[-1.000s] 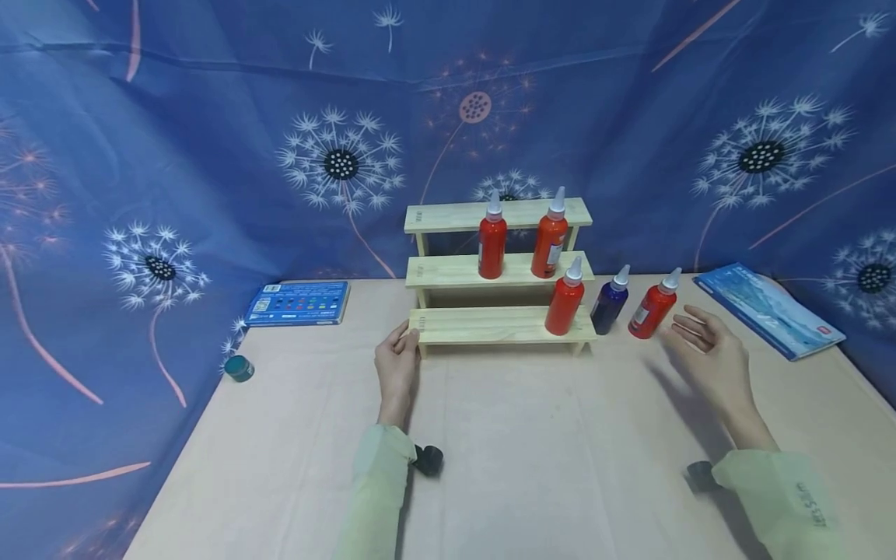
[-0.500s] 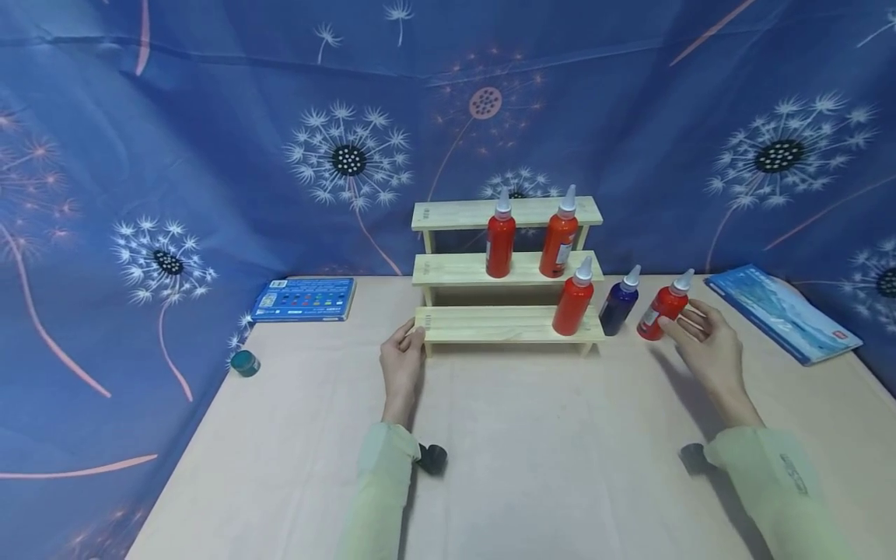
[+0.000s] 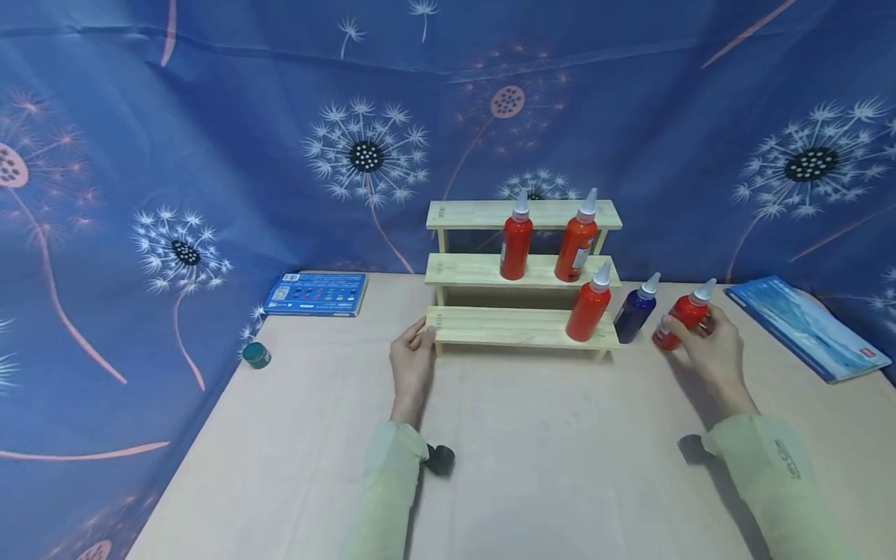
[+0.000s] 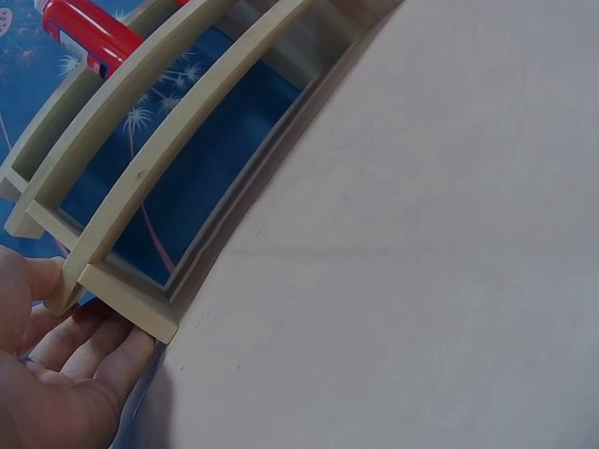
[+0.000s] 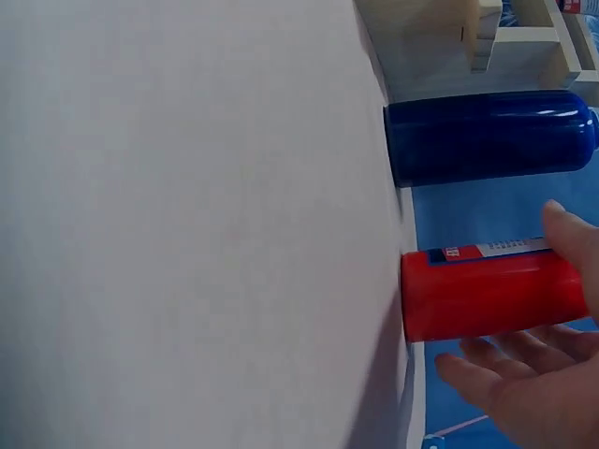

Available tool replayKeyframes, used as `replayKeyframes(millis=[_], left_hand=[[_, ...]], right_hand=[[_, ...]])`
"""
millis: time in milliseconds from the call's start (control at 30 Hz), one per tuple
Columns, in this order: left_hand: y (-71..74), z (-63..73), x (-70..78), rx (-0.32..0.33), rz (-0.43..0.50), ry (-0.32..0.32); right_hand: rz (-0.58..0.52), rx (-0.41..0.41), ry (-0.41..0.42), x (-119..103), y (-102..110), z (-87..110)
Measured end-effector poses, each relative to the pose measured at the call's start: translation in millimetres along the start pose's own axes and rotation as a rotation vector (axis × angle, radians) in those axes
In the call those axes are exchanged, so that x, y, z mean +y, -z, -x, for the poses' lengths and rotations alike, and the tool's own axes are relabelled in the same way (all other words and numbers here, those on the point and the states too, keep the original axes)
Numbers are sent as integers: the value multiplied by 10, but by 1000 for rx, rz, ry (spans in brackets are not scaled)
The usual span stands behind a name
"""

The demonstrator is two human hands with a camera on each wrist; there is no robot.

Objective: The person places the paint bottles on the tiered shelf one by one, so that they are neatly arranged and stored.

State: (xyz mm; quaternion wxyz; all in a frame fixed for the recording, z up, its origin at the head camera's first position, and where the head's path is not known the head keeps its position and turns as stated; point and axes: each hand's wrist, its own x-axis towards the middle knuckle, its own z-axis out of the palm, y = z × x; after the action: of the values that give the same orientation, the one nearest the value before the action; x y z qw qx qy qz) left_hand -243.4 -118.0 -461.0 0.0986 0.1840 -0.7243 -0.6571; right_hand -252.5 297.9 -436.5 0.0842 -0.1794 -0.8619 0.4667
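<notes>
A three-step wooden display rack (image 3: 490, 323) stands at the back of the table. My left hand (image 3: 411, 365) holds the left end of its lowest step, thumb on the board and fingers underneath, as the left wrist view shows. With my right hand (image 3: 719, 359) I grip a red squeeze bottle (image 3: 689, 313) right of the rack, thumb on its near side and fingers behind. Between it and the rack stands a dark blue bottle (image 3: 635, 315). One red bottle (image 3: 588, 313) sits on the lowest step's right end; a red bottle (image 3: 516, 247) and an orange-red bottle (image 3: 577, 247) occupy the middle step.
At the back left lies a blue box or booklet (image 3: 317, 294), with a small green jar (image 3: 256, 355) near the table's left edge. A blue book (image 3: 808, 327) lies at the right. Blue dandelion-print cloth (image 3: 280, 140) hangs close behind the rack.
My right hand has moved in from beside the red bottle and taken hold of it. The left hand stays on the rack's end. The head view has shifted slightly.
</notes>
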Motion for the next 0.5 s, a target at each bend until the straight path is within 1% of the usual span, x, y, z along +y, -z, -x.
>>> replayKeyframes(millis=[67,100,233,500], left_hand=[[-15,8,4,-8,-8,-3],[-22,8,3,-13,-13,0],[-25,15,8,-20,-26,-1],[6,-1,3,-19,-11,19]], right_hand=[[5,11,-10,9,3,8],[-4,11,-4,15,7,11],[16,23,-1,-10,5,42],[31,-27,-29,-115,21,104]])
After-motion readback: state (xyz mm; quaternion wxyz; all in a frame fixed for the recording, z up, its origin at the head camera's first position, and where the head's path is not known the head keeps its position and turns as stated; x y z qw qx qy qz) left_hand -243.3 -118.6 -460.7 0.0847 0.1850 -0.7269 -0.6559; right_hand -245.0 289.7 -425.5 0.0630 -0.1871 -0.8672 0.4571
